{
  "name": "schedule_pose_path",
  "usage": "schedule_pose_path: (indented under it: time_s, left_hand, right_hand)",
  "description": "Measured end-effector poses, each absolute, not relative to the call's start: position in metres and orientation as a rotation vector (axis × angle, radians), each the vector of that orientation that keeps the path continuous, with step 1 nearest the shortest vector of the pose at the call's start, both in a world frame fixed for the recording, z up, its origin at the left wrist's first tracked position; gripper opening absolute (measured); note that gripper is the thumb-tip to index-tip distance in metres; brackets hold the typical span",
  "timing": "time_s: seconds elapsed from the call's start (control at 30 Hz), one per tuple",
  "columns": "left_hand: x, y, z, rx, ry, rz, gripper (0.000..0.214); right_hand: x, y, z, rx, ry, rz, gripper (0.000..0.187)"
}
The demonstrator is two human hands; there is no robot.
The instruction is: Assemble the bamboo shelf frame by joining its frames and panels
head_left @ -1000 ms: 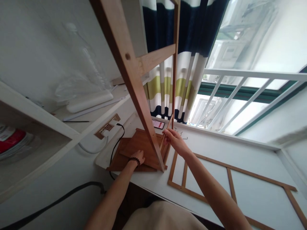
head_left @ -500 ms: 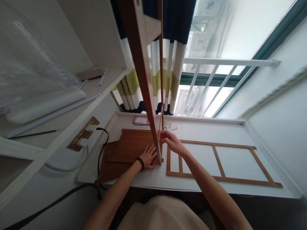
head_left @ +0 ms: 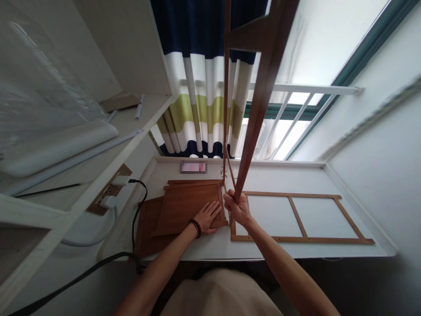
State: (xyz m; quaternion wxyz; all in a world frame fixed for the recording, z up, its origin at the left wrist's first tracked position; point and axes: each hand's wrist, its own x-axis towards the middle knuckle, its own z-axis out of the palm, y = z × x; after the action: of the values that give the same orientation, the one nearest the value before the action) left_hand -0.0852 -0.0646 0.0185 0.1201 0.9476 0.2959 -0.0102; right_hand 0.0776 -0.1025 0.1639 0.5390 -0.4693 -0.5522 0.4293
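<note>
My left hand [head_left: 207,216] lies flat on a brown wooden panel [head_left: 184,204], its fingers spread near the right edge. Beneath that panel, further brown panels [head_left: 149,215] overlap on the white surface. My right hand [head_left: 238,207] is wrapped round the near post of an upright wooden frame [head_left: 259,105], close to its lower end. The frame rises out of the top of the view, with a crosspiece joining its two posts. To the right of my right hand, a flat ladder-shaped wooden frame [head_left: 297,217] lies on the surface.
Small screws [head_left: 223,172] lie behind the upright frame, partly hidden. A blurred pinkish packet [head_left: 193,167] is near the back edge. On the left are a power socket with plugs [head_left: 113,188], a black cable [head_left: 144,193] and a shelf holding plastic wrap [head_left: 59,145]. Curtains [head_left: 204,105] hang behind.
My right hand has gone from beside the frame's base to gripping its near post. The upright frame has tilted to the right at its top, exposing more of the panel under my left hand.
</note>
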Motion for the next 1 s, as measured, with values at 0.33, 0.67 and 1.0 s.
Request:
schedule_pose_path:
  time_s: [0.33,0.67,1.0]
  left_hand:
    - [-0.11,-0.074,0.019,2.694,0.998,0.146,0.068]
    - [-0.145,-0.004,0.052,2.205,1.981,0.62,0.045]
    - [-0.148,0.023,0.062,1.299,1.541,0.579,0.037]
  right_hand:
    - [0.101,-0.103,0.173,-0.998,-1.029,1.012,0.044]
    - [0.16,-0.096,0.202,-0.924,-0.952,0.853,0.039]
    - [0.209,-0.093,0.219,-0.95,-0.895,0.782,0.043]
